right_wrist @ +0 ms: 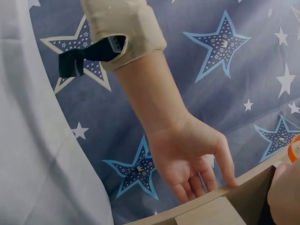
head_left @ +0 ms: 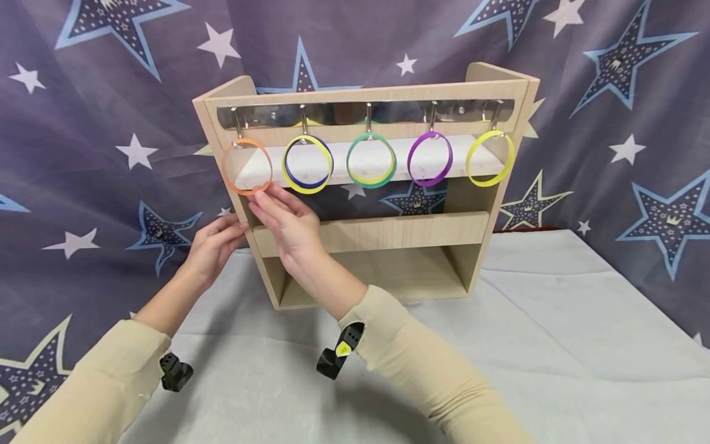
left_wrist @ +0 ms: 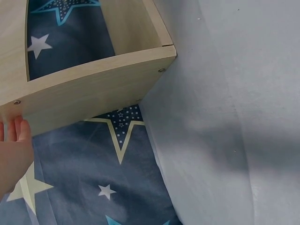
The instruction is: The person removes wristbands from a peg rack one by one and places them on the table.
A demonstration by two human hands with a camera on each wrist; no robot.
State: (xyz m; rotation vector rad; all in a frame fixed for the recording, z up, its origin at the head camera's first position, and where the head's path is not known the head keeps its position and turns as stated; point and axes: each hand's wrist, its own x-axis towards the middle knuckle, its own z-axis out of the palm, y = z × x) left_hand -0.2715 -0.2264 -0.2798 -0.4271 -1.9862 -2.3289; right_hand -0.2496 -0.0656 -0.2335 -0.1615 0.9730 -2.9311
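An orange ring (head_left: 270,163) hangs from the leftmost hook (head_left: 236,123) of a metal hook strip on a wooden shelf unit (head_left: 399,231). My right hand (head_left: 296,231) pinches the bottom of that ring between thumb and fingertips. Lower and to the left, my left hand (head_left: 213,250) touches the unit's left side panel (left_wrist: 93,101). In the right wrist view the left thumb (right_wrist: 227,164) lies at the panel's front edge, with the other fingers along its outer face. Only part of the right hand shows there, beside the orange ring (right_wrist: 293,149).
Further right on the hooks hang a yellow ring (head_left: 285,165) with a blue ring (head_left: 310,184), a green ring (head_left: 383,182), a purple ring (head_left: 427,183) and another yellow ring (head_left: 488,183). The unit stands on a grey-white cloth (head_left: 554,345) before a star-patterned curtain (head_left: 344,37).
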